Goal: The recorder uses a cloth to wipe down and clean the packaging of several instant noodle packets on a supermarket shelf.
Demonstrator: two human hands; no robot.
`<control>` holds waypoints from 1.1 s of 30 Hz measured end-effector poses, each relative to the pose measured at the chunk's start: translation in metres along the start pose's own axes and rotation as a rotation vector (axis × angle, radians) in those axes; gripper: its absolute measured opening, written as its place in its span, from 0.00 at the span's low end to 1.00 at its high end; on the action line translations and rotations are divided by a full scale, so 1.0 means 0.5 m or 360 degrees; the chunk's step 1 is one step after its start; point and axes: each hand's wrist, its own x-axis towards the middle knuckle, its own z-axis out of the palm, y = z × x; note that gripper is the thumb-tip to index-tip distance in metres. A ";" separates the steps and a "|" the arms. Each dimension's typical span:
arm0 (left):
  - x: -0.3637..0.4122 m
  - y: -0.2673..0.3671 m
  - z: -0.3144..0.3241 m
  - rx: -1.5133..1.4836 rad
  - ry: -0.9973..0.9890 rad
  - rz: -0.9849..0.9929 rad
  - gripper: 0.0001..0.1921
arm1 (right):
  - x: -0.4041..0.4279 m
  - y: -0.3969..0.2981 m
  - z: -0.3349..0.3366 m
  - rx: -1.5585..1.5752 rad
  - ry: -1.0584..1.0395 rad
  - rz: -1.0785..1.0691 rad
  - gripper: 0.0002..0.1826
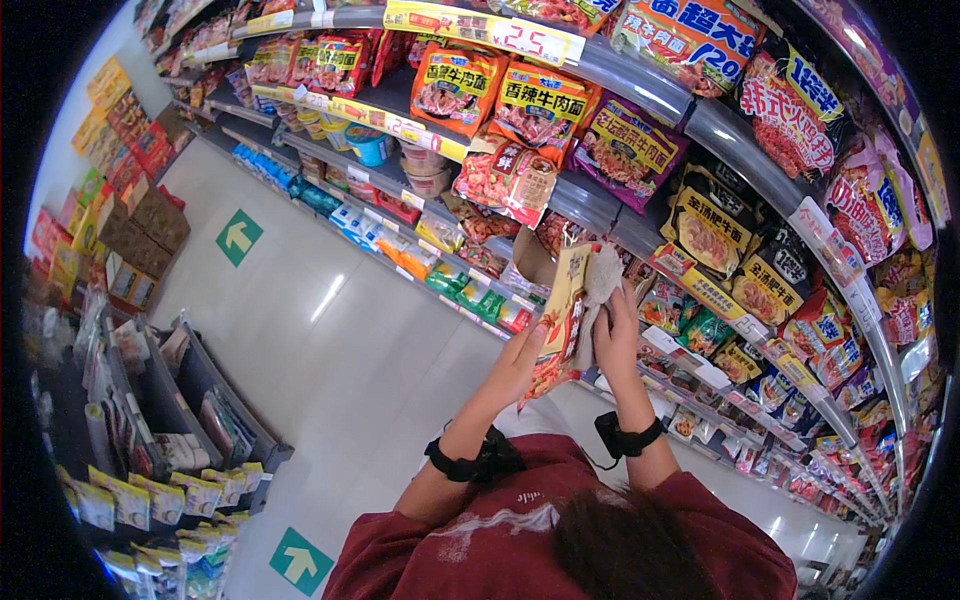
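In front of my chest, my left hand (pixel 516 367) grips a yellow and red instant noodle packet (pixel 564 315) by its left side. A grey cloth (pixel 602 274) lies against the packet's right side, with my right hand (pixel 618 330) pressing on it. The fingers of that hand bend around the cloth, and part of the packet is hidden behind it. Just beyond the packet, an open cardboard box (pixel 531 259) stands on a shelf. A red and white noodle packet (pixel 506 180) hangs over the shelf edge above that box.
Tall shelves (pixel 592 199) of bagged noodles curve across the top and right. Several tubs (pixel 367 142) fill a lower shelf. At left stand a grey display rack (pixel 217 397) and stacked cartons (pixel 142 232). Green arrow signs (pixel 240 238) mark the tiled floor (pixel 360 337).
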 end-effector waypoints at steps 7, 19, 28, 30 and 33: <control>0.014 -0.015 -0.021 -0.0517 0.0291 -0.0167 0.28 | -0.009 0.086 -0.004 -0.0116 0.0270 0.0191 0.18; -0.009 -0.027 0.016 0.0101 -0.0034 0.0092 0.23 | 0.006 -0.127 -0.020 -0.0262 0.0058 -0.0609 0.19; -0.023 0.014 0.017 -0.0101 0.0064 -0.0050 0.24 | 0.002 0.002 -0.024 -0.0559 0.0210 -0.0120 0.16; -0.024 0.019 0.017 -0.0121 0.0092 -0.0011 0.25 | -0.015 0.066 -0.021 -0.0400 0.0188 -0.0010 0.18; -0.022 0.014 0.012 -0.0144 0.0180 -0.0015 0.25 | -0.042 0.124 -0.021 -0.0080 0.0151 0.0155 0.23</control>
